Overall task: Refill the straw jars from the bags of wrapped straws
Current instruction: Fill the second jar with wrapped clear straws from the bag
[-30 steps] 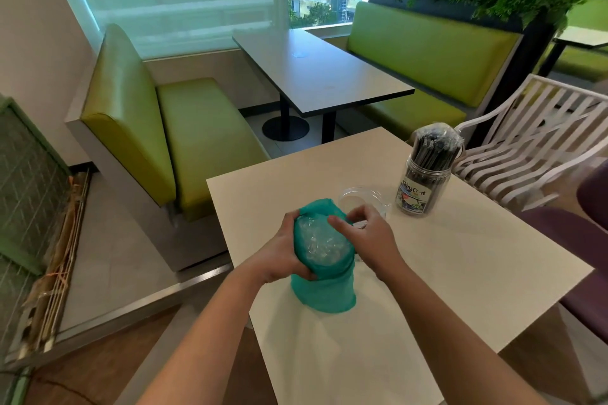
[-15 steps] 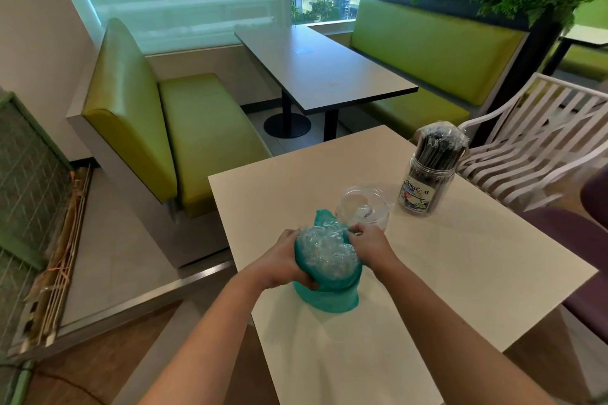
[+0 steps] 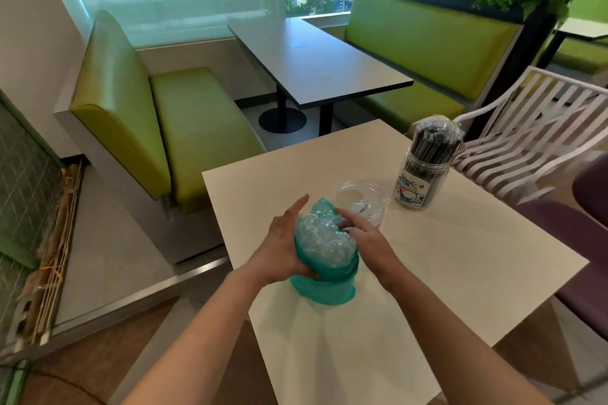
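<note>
We stand at the near-left corner of the white counter (image 3: 460,260), whose left edge runs just beside the teal bag (image 3: 324,283); past that edge the floor drops away toward the green bench (image 3: 184,128). To the right of the bag the counter lies bare out to its right corner, and bare again from the bag to the near edge. Behind the bag, touching or just beside it, sits the clear jar (image 3: 360,204) with a few things inside that we cannot make out. Further right, near the far edge, stands the labelled jar (image 3: 419,181) packed with dark wrapped straws (image 3: 432,141), a white chair (image 3: 533,128) close behind it.

Our left hand (image 3: 283,246) cups the bag's left side, thumb curled under the rolled rim, fingers stretched straight up beside the top; its grip holds the bag. Our right hand (image 3: 365,237) lies against the bag's right side, fingers reaching in over the crinkled clear wrapping at the mouth; whether this grip pinches anything we cannot tell
</note>
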